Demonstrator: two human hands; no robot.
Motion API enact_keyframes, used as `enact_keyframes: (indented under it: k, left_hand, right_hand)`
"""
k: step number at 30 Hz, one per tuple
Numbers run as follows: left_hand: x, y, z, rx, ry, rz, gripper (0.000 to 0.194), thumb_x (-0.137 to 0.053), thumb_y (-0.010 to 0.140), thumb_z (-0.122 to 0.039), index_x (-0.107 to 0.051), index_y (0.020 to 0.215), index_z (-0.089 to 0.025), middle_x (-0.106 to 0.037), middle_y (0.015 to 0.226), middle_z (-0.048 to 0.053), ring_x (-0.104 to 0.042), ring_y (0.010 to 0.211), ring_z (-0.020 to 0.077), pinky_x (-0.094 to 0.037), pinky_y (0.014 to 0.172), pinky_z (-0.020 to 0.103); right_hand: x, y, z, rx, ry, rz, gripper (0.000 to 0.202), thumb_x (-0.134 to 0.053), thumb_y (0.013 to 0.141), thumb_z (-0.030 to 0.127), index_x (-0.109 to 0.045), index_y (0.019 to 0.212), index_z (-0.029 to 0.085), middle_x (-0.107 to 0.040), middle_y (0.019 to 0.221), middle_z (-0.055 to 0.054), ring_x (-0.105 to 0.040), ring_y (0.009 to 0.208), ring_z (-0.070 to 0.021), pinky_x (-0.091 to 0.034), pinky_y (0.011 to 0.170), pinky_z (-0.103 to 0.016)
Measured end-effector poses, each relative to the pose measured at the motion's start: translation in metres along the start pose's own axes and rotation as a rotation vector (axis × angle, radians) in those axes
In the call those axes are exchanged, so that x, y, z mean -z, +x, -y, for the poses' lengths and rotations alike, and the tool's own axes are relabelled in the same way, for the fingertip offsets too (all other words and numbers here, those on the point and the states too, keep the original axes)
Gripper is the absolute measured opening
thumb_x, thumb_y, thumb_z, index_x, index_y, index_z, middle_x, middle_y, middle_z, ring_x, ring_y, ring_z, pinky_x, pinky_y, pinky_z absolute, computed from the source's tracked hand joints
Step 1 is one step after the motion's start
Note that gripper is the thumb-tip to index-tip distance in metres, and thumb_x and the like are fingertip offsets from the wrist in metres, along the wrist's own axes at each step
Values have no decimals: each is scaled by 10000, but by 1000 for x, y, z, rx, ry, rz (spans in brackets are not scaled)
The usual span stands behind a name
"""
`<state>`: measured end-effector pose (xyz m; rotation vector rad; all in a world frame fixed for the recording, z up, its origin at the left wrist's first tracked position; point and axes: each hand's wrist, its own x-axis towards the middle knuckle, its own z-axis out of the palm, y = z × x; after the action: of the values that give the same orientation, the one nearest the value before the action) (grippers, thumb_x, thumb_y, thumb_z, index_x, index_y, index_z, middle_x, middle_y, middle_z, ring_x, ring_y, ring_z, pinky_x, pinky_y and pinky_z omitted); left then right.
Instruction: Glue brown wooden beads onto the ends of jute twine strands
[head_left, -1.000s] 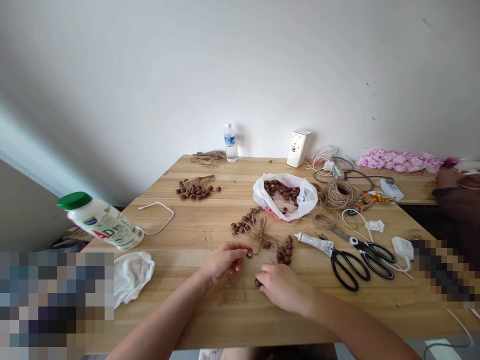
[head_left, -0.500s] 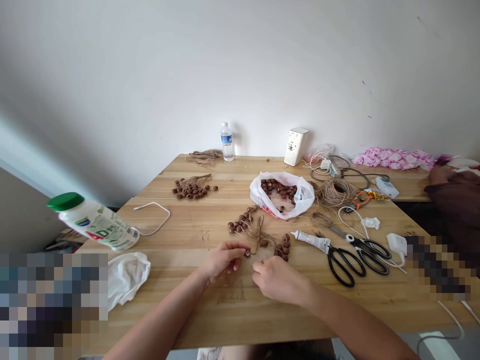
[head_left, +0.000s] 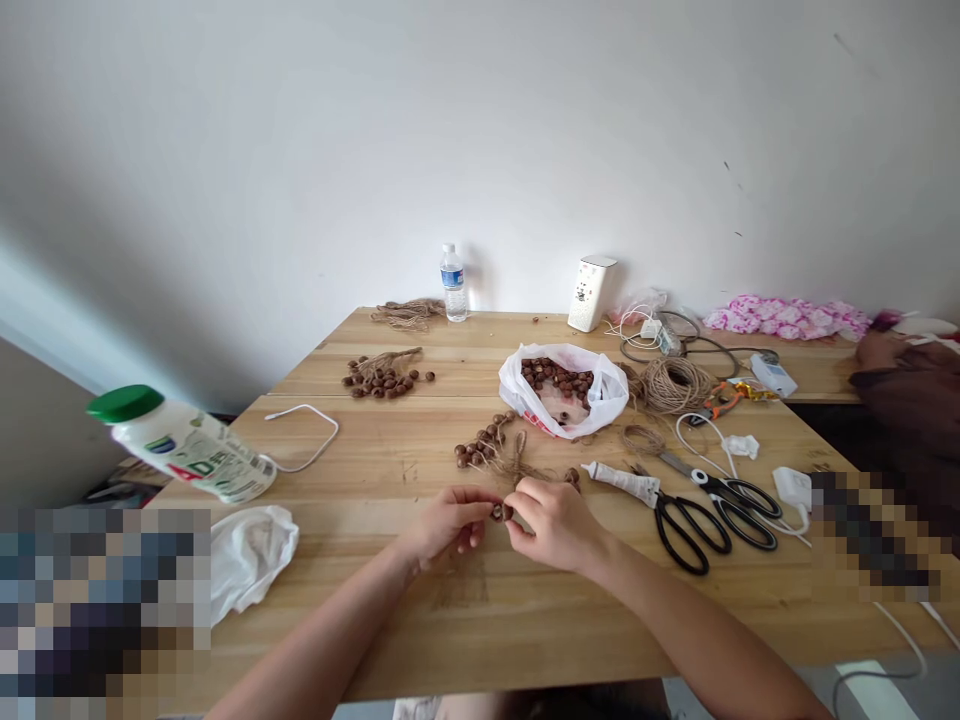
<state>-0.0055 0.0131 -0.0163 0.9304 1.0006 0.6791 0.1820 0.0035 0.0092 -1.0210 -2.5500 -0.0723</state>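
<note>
Near the front of the table, my left hand (head_left: 448,525) pinches a small brown nut (head_left: 499,512) with a pale opening between thumb and forefinger. My right hand (head_left: 555,527) is closed too, its thumb and fingertips gripping the nut's right side; any twine in those fingers is hidden. Just beyond lies a bundle of jute twine (head_left: 519,455) with brown nuts (head_left: 480,445) on its strands to the left. More nuts at its right are mostly covered by my right hand. A white plastic bag (head_left: 517,385) stands behind, holding many loose nuts (head_left: 559,378).
Right of my hands lie a white glue tube (head_left: 622,482) and black-handled scissors (head_left: 739,510). A twine coil (head_left: 675,385) sits farther back. At left are a green-capped bottle (head_left: 199,450), a white cable (head_left: 330,430) and another nut bunch (head_left: 386,378). A water bottle (head_left: 453,285) stands by the wall.
My right hand has moved up and left to meet the nut in my left hand, covering more of the nuts behind it. My left hand has hardly moved.
</note>
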Motion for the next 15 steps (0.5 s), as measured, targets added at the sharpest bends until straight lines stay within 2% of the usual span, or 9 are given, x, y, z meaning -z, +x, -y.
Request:
enact_keyframes:
  k: [6, 15]
  left_hand:
    - [-3, -1, 1, -9, -1, 32, 308, -685, 633, -347, -668, 814, -99, -534, 395, -27, -433, 347, 69, -291, 335, 166]
    - [-6, -2, 3, -54, -2, 64, 306, -696, 643, -401, -659, 717, -107, -541, 427, -18, -453, 379, 71, -342, 382, 184]
  right_hand:
    - [-11, 1, 7, -14, -70, -5, 129, -471, 807, 226, -564, 746, 161, -554, 730, -31, -552, 660, -152, -345, 519, -250]
    - [-8, 1, 9, -15, -82, 51, 181, -449, 850, 236, -558, 731, 152, -560, 732, -42, -558, 656, -156, -356, 528, -249]
